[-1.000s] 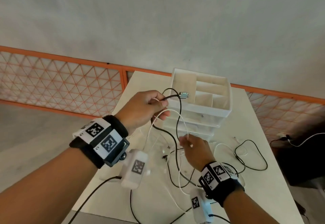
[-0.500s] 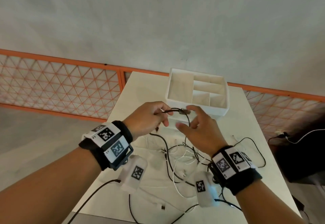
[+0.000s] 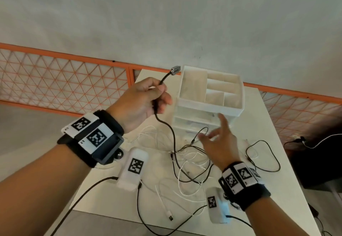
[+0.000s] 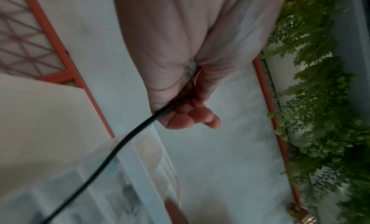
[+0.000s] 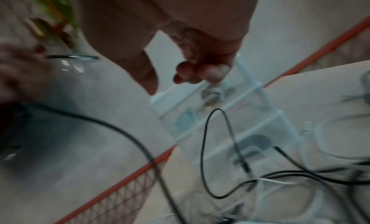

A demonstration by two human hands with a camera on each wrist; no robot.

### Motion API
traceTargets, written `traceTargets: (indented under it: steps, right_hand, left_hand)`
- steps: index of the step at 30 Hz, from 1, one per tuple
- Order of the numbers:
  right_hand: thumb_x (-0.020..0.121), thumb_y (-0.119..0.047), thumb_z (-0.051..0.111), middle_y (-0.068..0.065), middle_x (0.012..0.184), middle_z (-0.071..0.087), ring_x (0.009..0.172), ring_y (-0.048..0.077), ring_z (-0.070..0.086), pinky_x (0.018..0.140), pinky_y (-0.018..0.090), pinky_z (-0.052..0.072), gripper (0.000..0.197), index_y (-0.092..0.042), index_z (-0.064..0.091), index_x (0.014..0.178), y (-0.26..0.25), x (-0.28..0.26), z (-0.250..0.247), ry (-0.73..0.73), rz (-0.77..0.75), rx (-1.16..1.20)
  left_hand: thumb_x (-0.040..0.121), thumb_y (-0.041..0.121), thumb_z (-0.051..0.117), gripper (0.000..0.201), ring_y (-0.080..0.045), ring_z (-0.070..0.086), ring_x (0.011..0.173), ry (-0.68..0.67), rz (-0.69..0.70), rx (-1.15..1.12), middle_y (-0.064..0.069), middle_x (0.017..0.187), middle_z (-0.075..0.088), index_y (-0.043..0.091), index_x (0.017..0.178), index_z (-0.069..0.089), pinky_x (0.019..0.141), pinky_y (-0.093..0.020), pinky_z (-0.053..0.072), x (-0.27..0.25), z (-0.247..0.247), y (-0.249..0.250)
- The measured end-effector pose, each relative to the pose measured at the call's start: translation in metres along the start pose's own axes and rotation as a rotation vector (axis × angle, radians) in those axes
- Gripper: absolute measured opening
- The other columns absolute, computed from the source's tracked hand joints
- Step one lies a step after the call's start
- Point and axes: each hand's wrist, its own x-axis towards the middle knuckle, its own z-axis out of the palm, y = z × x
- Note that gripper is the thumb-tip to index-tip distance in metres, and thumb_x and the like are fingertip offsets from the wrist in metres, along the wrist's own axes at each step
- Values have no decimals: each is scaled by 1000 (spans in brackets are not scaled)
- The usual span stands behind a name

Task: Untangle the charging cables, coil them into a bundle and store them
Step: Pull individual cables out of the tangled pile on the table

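**Black cable lifted clear of the pile**

Since half a second before, the left hand (image 3: 142, 100) had risen with the black cable (image 3: 173, 139), while the right hand (image 3: 218, 143) had let go of the plug (image 3: 174, 69) and dropped toward the table (image 3: 262, 121). Left fingers were curled tight around the cable just below its plug, which stuck up beside the white organizer (image 3: 238, 110). From the fist the cable hung down into a tangle of white cables (image 3: 192, 161) and other black ones lying on the table. Right hand hovered above that tangle, fingers spread and loose, holding nothing. An orange fence (image 3: 64, 80) ran behind the table.
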Motion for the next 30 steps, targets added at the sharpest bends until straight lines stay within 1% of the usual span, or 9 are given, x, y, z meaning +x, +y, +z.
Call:
traceTargets:
  steps: [3, 5, 8, 13, 16, 20, 25, 27, 30]
  right_hand:
    - [86, -46, 73, -7, 60, 63, 57, 1, 59, 71, 23, 51, 53, -43, 51, 134, -27, -10, 26, -237, -237, -34]
    - [90, -47, 64, -10, 54, 55, 59, 5, 55, 71, 29, 52, 13, -34, 66, 92, -21, -7, 47, -308, -229, -167]
    - [95, -37, 54, -4, 69, 55, 84, 24, 63, 73, 30, 46, 40, -24, 48, 58, 23, 0, 61, -359, -42, -367]
    - [97, -48, 52, 8, 98, 71, 104, 32, 64, 85, 34, 50, 38, -19, 73, 86, 83, 8, 37, -309, 172, -455]
    - [97, -54, 50, 10, 99, 68, 101, 33, 65, 79, 31, 47, 36, -29, 76, 94, 71, 22, 10, -124, 129, -402]
    - [95, -51, 58, 7, 106, 62, 98, 27, 64, 84, 31, 48, 34, -25, 79, 101, 35, 35, -27, 150, -68, -213]
    - [95, -44, 62, -3, 90, 71, 83, 19, 66, 72, 27, 46, 27, -24, 78, 96, -9, 29, -54, 285, -226, 23]
    - [97, -42, 61, -3, 73, 71, 70, 13, 67, 64, 26, 49, 23, -26, 77, 90, -20, 23, -54, 250, -278, 61]
    - [98, -39, 61, 7, 63, 67, 57, 16, 61, 58, 27, 50, 21, -28, 75, 86, -29, 17, -45, 192, -341, 104]
  left_hand:
    - [101, 7, 46, 7, -23, 64, 68, -117, -11, -79, -18, 98, 72, 10, 98, 51, 71, -37, 57, -4, 24, 0]
    - [101, 4, 45, 9, -27, 69, 73, -148, 35, -147, -18, 109, 71, 11, 99, 50, 76, -41, 59, -5, 32, 6]
    - [100, 0, 44, 16, -27, 72, 78, -83, 194, -245, -17, 119, 69, 14, 97, 50, 75, -39, 58, -5, 23, 30]
    - [96, -3, 51, 20, -15, 56, 62, 184, 256, -165, -15, 117, 71, 16, 94, 56, 58, -27, 46, -15, -25, 52]
    - [95, -4, 48, 20, -11, 41, 54, 375, 61, 207, -17, 95, 70, 15, 96, 56, 54, -28, 34, -16, -46, 24]
    - [94, 14, 60, 36, -17, 48, 64, 338, -286, 746, -6, 84, 61, 12, 129, 49, 53, -29, 42, -10, -72, -41]
    - [83, 70, 53, 94, -35, 56, 120, 195, -487, 982, -18, 136, 54, 14, 152, 24, 98, -43, 47, -15, -61, -76]
    - [67, 93, 27, 113, -34, 39, 139, 129, -360, 1047, -18, 154, 36, 21, 154, 25, 111, -46, 35, -12, -45, -69]
    - [79, 87, 26, 94, -17, 35, 141, -15, -105, 872, 5, 155, 37, 31, 155, 23, 111, -33, 26, -6, -2, -44]
